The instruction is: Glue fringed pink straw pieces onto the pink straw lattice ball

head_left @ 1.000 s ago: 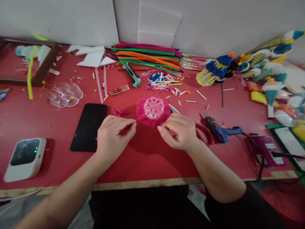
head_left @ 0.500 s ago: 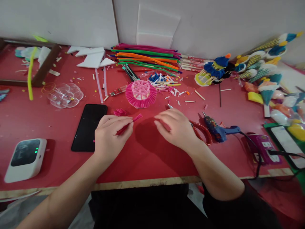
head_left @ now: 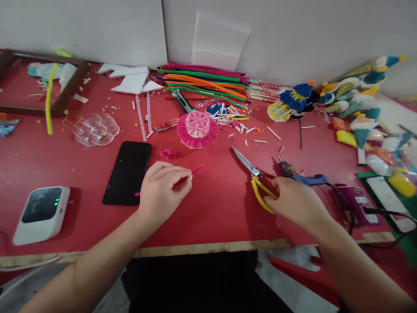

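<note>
My left hand (head_left: 163,193) pinches a short pink straw piece (head_left: 189,176) that points up and to the right, just above the red table (head_left: 211,208). My right hand (head_left: 295,202) has its fingers curled round the handles of the red and yellow scissors (head_left: 257,178), whose blades point up and to the left on the table. A round pink straw craft piece (head_left: 197,128) sits farther back, apart from both hands. A small pink scrap (head_left: 168,153) lies left of it.
A black phone (head_left: 128,172) lies left of my left hand, a white device (head_left: 41,214) at the near left. A blue glue gun (head_left: 301,176) with its cable lies beyond my right hand. Coloured straws (head_left: 205,80), cut bits, a clear tray (head_left: 96,129) and bird crafts (head_left: 352,100) fill the back.
The pink round piece now sits farther back on the table than a second ago. My right hand moved right onto the scissors' handles. My left hand kept hold of the straw piece.
</note>
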`<state>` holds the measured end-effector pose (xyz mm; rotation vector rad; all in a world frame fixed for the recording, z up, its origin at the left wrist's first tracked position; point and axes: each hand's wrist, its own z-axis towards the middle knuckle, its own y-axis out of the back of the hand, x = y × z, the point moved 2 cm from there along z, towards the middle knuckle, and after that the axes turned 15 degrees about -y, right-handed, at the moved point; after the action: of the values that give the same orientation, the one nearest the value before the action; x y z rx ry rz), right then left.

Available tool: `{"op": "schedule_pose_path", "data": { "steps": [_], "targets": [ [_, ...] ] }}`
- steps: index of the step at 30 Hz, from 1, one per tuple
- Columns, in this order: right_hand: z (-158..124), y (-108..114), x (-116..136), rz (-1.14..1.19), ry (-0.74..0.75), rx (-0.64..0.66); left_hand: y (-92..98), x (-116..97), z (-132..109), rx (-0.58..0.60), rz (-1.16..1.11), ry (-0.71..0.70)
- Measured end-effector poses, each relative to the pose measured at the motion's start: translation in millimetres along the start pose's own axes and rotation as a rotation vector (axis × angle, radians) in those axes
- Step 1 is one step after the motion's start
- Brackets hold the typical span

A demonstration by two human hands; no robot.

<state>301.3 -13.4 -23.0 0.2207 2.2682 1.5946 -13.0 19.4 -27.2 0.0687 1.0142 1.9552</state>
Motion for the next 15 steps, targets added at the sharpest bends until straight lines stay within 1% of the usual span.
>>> {"op": "schedule_pose_path", "data": {
  "steps": [2, 3, 4, 5, 7, 8, 9, 10, 11, 14, 15],
  "targets": [
    [-1.3, 5.6, 2.6, 0.086, -0.004, 0.097, -1.0, 0.8, -1.2, 0.007, -0.003, 0.011],
    [-5.3, 7.6, 3.6, 0.183, 0.024, 0.167, -1.6, 1.3, -1.8, 0.013, -0.008, 0.023],
    [-11.6, 8.8, 4.7, 0.317, 0.056, 0.266, -2.1, 1.6, -2.2, 0.022, -0.015, 0.040],
    [-19.8, 9.1, 6.2, 0.466, 0.084, 0.393, -2.6, 1.7, -2.4, 0.031, -0.024, 0.060],
    [-39.8, 8.0, 11.4, 0.731, 0.102, 0.703, -3.0, 0.8, -2.1, 0.050, -0.052, 0.109],
    [-49.8, 7.3, 15.1, 0.790, 0.099, 0.824, -2.8, -0.1, -1.5, 0.057, -0.075, 0.141],
    [-58.4, 7.1, 19.4, 0.799, 0.119, 0.893, -2.2, -1.1, -0.7, 0.062, -0.106, 0.180],
    [-64.9, 7.4, 23.8, 0.773, 0.158, 0.890, -1.3, -2.1, 0.3, 0.065, -0.148, 0.228],
    [-69.0, 8.3, 28.2, 0.724, 0.209, 0.821, -0.1, -2.9, 1.3, 0.067, -0.203, 0.290],
    [-70.4, 12.0, 37.2, 0.586, 0.345, 0.475, 3.3, -2.9, 3.9, 0.066, -0.457, 0.549],
    [-68.9, 13.1, 38.3, 0.562, 0.370, 0.387, 4.2, -2.1, 4.6, 0.040, -0.565, 0.644]
  ]
}}
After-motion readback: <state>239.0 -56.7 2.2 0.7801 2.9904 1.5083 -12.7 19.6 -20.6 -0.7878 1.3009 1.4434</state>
